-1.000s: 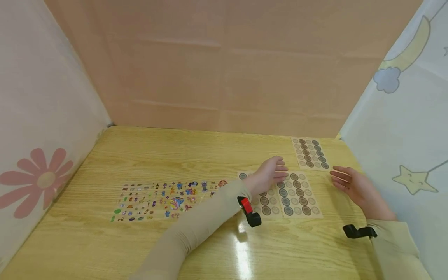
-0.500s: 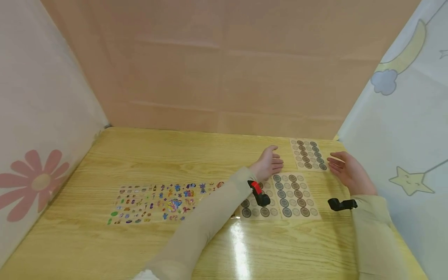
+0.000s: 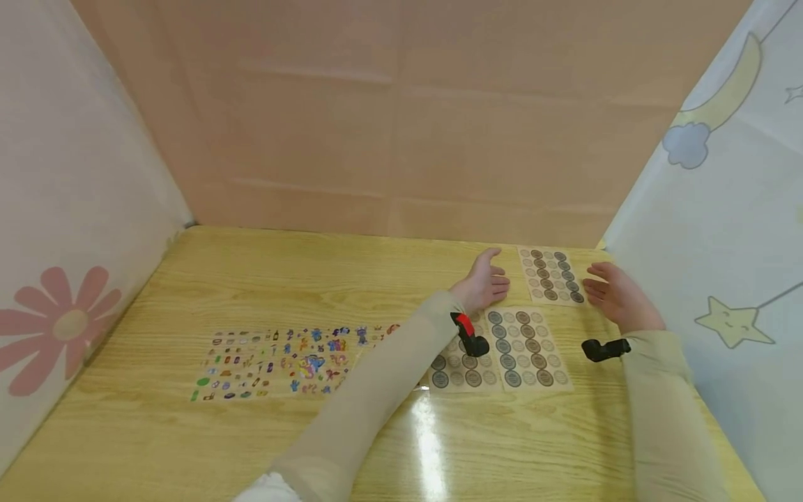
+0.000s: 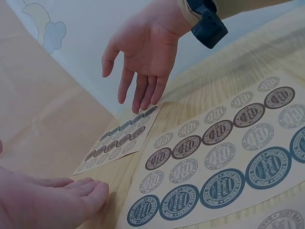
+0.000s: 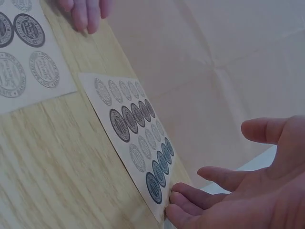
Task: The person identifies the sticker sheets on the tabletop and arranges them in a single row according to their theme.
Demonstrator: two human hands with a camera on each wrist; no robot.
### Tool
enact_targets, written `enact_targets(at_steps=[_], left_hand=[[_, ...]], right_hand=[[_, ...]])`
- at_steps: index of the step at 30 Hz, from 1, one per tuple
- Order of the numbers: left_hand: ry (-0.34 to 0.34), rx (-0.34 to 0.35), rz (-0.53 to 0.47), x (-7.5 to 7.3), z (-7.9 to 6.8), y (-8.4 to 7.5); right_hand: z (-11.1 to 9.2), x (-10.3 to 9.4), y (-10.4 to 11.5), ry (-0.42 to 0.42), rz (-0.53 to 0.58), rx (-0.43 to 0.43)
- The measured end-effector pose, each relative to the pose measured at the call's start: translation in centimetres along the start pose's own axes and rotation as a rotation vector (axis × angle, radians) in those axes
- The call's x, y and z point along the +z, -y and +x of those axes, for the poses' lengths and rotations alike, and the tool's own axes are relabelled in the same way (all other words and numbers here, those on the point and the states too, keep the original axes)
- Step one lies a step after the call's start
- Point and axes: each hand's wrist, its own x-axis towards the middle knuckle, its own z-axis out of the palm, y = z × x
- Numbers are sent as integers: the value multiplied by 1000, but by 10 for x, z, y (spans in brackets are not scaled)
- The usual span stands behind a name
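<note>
A sheet of round brown, grey and pale stickers [image 3: 551, 276] lies flat on the table at the back right. To its left, in the head view, my left hand [image 3: 486, 282] has its fingers extended toward it, holding nothing. My right hand [image 3: 617, 296] is by the sheet's right edge, palm turned inward and fingers loosely straight; in the right wrist view its fingertips [image 5: 178, 214] appear at the sheet's corner, and whether they touch cannot be told. Another round-sticker sheet [image 3: 530, 348] lies nearer, with a second one [image 3: 464, 378] beside it, partly covered by my left wrist.
Sheets of small colourful stickers [image 3: 314, 364] lie to the left, partly behind my left sleeve [image 3: 376, 383]. A brown covered wall [image 3: 389, 139] closes off the back. On the right stands a pale wall [image 3: 740, 230] with star and moon pictures.
Both hands have moved toward the back of the table, to either side of the far sticker sheet. The sheets lie as before; the head view has shifted slightly.
</note>
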Motion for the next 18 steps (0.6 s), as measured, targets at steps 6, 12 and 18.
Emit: enact_targets(at_steps=[6,12,18], left_hand=[[13,8,-14,-2,7,-1],[21,-10,-18,-7,7,-4],[3,-10,-16,-11,4,-9]], right_hand=[[5,12,-3,29,-3,-11],[14,23,-6,43,-76,-7],[16,37,-9,84,-167,-29]])
